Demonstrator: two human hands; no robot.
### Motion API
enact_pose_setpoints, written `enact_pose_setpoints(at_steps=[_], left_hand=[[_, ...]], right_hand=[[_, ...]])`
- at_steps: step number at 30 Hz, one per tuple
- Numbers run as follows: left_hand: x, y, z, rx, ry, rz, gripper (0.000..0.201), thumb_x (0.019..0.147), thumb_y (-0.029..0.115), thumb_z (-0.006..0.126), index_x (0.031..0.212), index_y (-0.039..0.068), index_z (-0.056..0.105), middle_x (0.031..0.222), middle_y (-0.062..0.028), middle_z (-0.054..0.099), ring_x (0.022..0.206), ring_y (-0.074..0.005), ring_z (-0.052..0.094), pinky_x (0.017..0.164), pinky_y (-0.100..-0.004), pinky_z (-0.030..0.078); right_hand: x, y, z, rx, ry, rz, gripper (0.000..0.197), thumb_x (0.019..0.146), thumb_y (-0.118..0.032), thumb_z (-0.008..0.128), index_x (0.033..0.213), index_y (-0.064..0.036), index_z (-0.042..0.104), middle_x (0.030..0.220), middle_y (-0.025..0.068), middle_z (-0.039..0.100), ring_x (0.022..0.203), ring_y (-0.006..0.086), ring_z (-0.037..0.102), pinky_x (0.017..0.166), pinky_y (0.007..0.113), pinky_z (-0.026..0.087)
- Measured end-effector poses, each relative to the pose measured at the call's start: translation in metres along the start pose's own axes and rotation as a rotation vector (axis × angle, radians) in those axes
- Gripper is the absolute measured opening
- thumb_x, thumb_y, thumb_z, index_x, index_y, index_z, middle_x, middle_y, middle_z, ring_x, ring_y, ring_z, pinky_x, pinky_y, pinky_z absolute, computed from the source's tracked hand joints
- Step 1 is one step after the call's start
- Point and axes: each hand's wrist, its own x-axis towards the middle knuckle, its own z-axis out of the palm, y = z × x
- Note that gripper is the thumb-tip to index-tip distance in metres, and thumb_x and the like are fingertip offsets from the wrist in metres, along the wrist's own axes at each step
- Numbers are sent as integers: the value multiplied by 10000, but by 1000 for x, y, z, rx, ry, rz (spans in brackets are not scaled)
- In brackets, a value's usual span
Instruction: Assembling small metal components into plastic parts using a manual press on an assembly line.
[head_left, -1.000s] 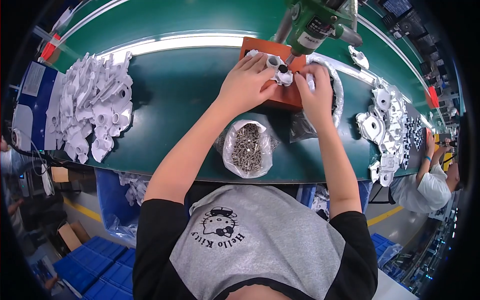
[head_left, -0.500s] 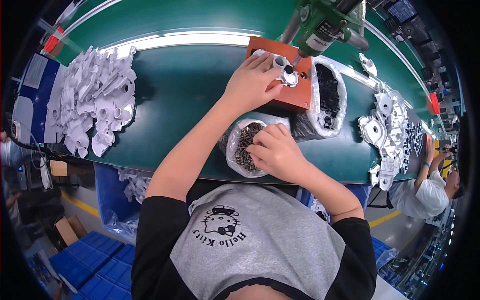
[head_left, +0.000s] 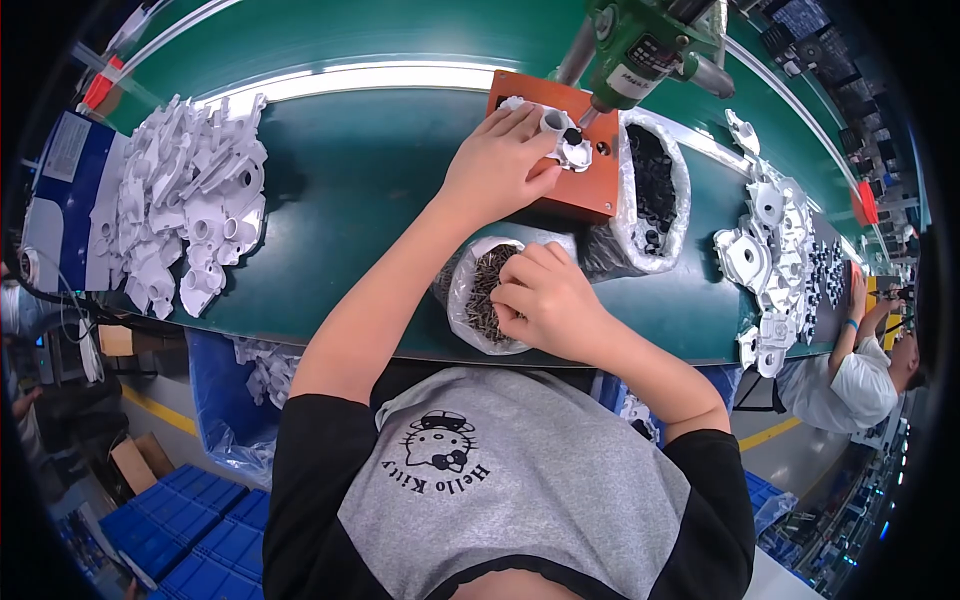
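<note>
My left hand (head_left: 503,160) lies over a white plastic part (head_left: 553,122) on an orange fixture block (head_left: 582,192), gripping its left side. A small black piece (head_left: 573,136) sits on that part, near its round white tube. Just above the part points the tip of a green screwdriving machine (head_left: 632,60). At the front edge of the table, my right hand (head_left: 550,305) has its fingers curled together over a clear plastic bag (head_left: 462,312) of metal screws (head_left: 488,275). Whatever its fingertips hold is hidden.
Right of the block stands a bag of black pieces (head_left: 652,185). White plastic parts pile up at the left (head_left: 190,190), and more white parts (head_left: 768,255) lie at the right beside small black pieces (head_left: 826,272). A co-worker (head_left: 845,385) is at far right. Blue bins (head_left: 215,390) stand below.
The view has shifted slightly. My right hand stays over the screws with its fingers a little more curled; my left hand keeps its place on the white part.
</note>
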Motion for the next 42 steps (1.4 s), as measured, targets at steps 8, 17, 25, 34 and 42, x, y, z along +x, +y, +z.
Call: enact_pose_setpoints(at_steps=[8, 17, 25, 34, 42], left_hand=[[-2, -2, -1, 26, 67, 30, 276, 793, 279, 635, 972, 70, 617, 1220, -204, 574, 1179, -330, 526, 1058, -413, 364], [1, 0, 0, 18, 47, 37, 270, 792, 280, 635, 967, 77, 608, 1230, -196, 569, 1169, -336, 530, 1054, -415, 370], [1, 0, -1, 8, 68, 38, 265, 785, 274, 637, 950, 69, 613, 1216, -190, 576, 1152, -332, 541, 1047, -415, 379], [1, -1, -1, 7, 72, 40, 270, 788, 279, 629, 956, 68, 617, 1211, -192, 583, 1151, -333, 545, 1044, -413, 381], [1, -2, -1, 5, 79, 43, 274, 784, 274, 633, 969, 73, 613, 1206, -194, 585, 1160, -327, 541, 1042, -412, 381]], right_hand=[[17, 52, -75, 339, 86, 496, 98, 748, -75, 665, 811, 1, 669, 748, 81, 607, 711, 166, 572, 674, 297, 462], [39, 134, -79, 324, 218, 637, 273, 783, -171, 634, 900, 72, 677, 789, 124, 663, 698, 163, 591, 682, 281, 471], [47, 151, -77, 447, 61, 705, 202, 784, -133, 639, 823, 65, 653, 765, 67, 633, 727, 119, 561, 693, 252, 442], [54, 154, -82, 626, 20, 687, 131, 766, -105, 650, 775, 26, 653, 735, 39, 627, 671, 98, 547, 628, 226, 428], [61, 160, -86, 636, -74, 758, 267, 809, -61, 682, 1038, -27, 547, 925, 61, 658, 889, 128, 609, 753, 259, 469]])
